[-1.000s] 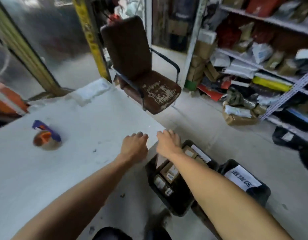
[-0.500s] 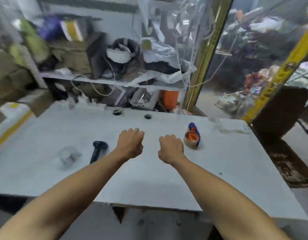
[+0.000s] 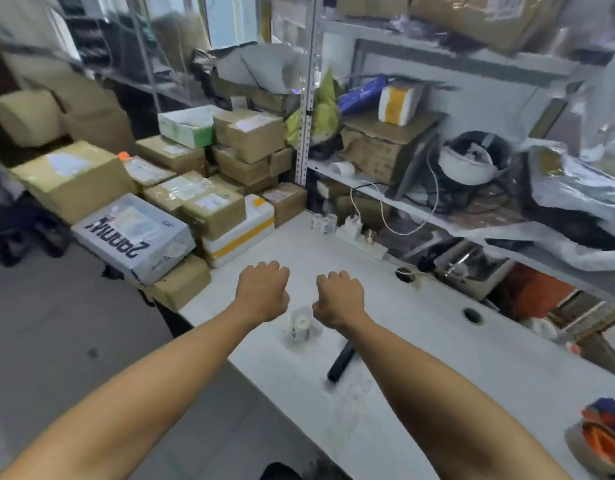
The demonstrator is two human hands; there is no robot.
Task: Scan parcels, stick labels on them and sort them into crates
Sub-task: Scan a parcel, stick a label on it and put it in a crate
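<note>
Cluttered metal shelving [image 3: 420,202] is backing a white worktable [image 3: 437,341] while brown cardboard parcels [image 3: 209,202] are sitting stacked at its far left end, some on the floor pile beside it. Both arms are reaching forward over the table: the left hand [image 3: 262,291] and the right hand [image 3: 340,297] are curling into loose fists, gripping nothing. A small roll of white labels [image 3: 300,325] is lying just beneath and between them, near a black handheld scanner [image 3: 340,362]. To start well, I judge the person should be taking one parcel from the stack's near edge, turning its printed slip upward for scanning. Most boxes are taped, with pale slips already facing up; one grey printed carton [image 3: 132,237] is leaning outward.
</note>
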